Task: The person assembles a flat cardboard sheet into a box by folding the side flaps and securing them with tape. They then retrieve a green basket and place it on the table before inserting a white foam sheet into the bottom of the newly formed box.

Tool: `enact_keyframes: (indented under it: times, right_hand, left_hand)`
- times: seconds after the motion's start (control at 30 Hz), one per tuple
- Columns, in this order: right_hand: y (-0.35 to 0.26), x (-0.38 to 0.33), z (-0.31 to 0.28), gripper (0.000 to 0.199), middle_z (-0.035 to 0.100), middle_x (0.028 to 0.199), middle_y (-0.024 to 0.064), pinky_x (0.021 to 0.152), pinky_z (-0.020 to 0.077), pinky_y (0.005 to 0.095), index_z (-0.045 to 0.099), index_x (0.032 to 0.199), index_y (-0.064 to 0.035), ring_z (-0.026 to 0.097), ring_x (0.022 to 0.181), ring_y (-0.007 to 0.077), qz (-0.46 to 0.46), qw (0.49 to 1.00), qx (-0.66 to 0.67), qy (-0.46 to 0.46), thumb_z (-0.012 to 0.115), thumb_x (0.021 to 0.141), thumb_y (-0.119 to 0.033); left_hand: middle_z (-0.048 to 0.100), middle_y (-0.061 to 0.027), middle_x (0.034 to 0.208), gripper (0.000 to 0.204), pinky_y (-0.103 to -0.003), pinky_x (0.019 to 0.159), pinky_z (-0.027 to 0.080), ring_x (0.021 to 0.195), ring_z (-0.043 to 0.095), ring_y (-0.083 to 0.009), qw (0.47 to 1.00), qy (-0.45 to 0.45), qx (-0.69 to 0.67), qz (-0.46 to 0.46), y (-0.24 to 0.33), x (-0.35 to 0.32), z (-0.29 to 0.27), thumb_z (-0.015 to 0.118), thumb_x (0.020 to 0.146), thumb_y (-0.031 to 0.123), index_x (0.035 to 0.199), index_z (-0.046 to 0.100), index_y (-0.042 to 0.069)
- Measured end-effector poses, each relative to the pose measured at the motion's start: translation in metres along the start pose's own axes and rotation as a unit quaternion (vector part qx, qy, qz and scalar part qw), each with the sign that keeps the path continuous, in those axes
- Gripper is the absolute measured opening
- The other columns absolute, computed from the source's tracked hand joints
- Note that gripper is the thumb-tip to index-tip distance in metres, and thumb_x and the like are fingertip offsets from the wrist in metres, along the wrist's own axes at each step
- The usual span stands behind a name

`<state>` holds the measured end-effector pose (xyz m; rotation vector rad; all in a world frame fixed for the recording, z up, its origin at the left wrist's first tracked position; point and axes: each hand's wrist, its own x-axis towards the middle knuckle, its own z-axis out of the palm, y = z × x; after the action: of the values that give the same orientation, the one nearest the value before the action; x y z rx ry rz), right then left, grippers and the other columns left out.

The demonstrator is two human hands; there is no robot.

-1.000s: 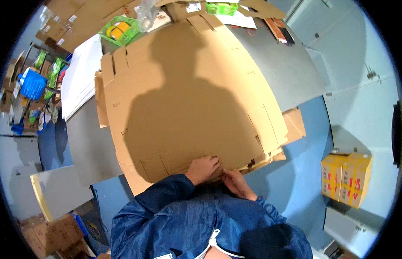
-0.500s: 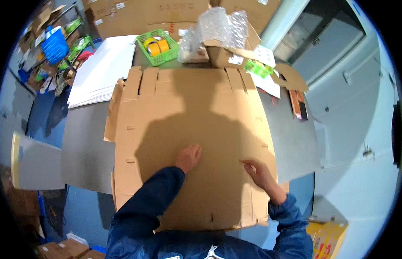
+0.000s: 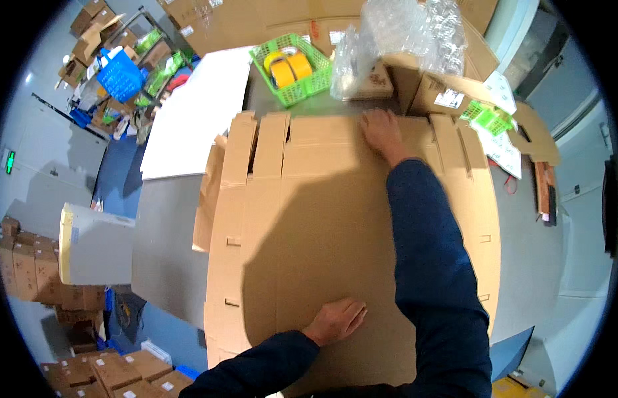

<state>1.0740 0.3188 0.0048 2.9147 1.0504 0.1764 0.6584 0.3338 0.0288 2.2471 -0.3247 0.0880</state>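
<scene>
A large flattened cardboard box [image 3: 322, 219] with slots and cut flaps lies on the grey table in front of me. My right hand [image 3: 382, 136] is stretched out to its far edge, with the fingers bent over that edge and closed on the cardboard. Nearer to me, my left hand [image 3: 335, 322] rests on the cardboard surface. Its fingers lie out toward the right, slightly bent, and nothing shows in them. Cut flaps [image 3: 269, 146] line the far left corner, and a folded strip sticks out along the left side. My right forearm covers part of the board.
A green basket [image 3: 292, 83] with yellow tape rolls stands beyond the board. White sheets [image 3: 196, 113] are stacked at the far left. Bubble wrap [image 3: 408, 33] and an open carton [image 3: 448, 93] sit at the far right. Cartons [image 3: 113, 371] are piled at lower left. The grey table [image 3: 169, 239] extends sideways.
My right hand has moved from the near right of the cardboard to its far edge. My left hand stays on the board, now lower in view. The whole view has shifted and tilted.
</scene>
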Motion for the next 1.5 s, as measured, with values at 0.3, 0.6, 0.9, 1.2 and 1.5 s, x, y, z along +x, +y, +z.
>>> enact_keyframes:
  times: [0.3,0.6,0.9,1.2,1.5]
  right_hand:
    - [0.027,0.004,-0.060,0.031,0.064,0.094,0.0146,0.081,0.0455,0.0400,0.063,0.097,-0.0071,0.059,0.093,0.0317,-0.012,0.975,0.212,0.063,0.049,0.079,-0.029]
    - [0.020,-0.036,-0.132,0.035,0.062,0.090,0.0167,0.074,0.0460,0.0414,0.062,0.096,-0.0074,0.058,0.086,0.0345,-0.161,0.975,0.128,-0.085,0.063,0.067,-0.027]
    - [0.000,-0.068,-0.135,0.040,0.063,0.086,0.0168,0.077,0.0469,0.0408,0.061,0.102,-0.0068,0.060,0.081,0.0319,-0.155,0.957,0.231,-0.088,0.061,0.065,-0.022]
    - [-0.021,-0.102,-0.155,0.036,0.059,0.102,0.0146,0.087,0.0414,0.0409,0.054,0.104,-0.0049,0.052,0.100,0.0335,-0.159,0.979,0.110,-0.067,0.061,0.074,-0.022]
    - [0.005,-0.125,-0.165,0.053,0.049,0.122,0.0162,0.098,0.0343,0.0410,0.045,0.120,-0.0056,0.041,0.117,0.0332,-0.183,0.959,0.155,0.151,0.057,0.068,-0.006]
  left_hand:
    - [0.060,-0.0137,0.082,0.016,-0.030,0.053,0.050,0.065,0.060,-0.0233,1.000,0.014,-0.006,0.007,0.001,0.007,0.001,0.060,0.082,0.009,0.093,0.056,-0.001]
    - [0.056,-0.0141,0.078,0.009,-0.038,0.056,0.048,0.065,0.057,-0.0323,0.999,0.048,-0.004,-0.019,0.009,0.013,-0.003,0.057,0.083,0.011,0.089,0.056,0.004]
    - [0.056,-0.0131,0.076,0.011,-0.037,0.054,0.047,0.064,0.056,-0.0301,0.998,0.058,0.024,-0.012,0.003,0.008,0.004,0.055,0.085,0.014,0.089,0.055,0.003]
    - [0.058,-0.0149,0.082,0.018,-0.034,0.059,0.049,0.067,0.058,-0.0258,0.999,0.036,0.028,0.001,0.000,0.005,0.004,0.052,0.088,0.016,0.095,0.056,-0.001]
    - [0.056,-0.0114,0.077,0.012,-0.033,0.052,0.045,0.061,0.056,-0.0233,0.999,0.035,0.039,-0.014,-0.001,0.006,0.004,0.054,0.087,0.014,0.087,0.053,0.002]
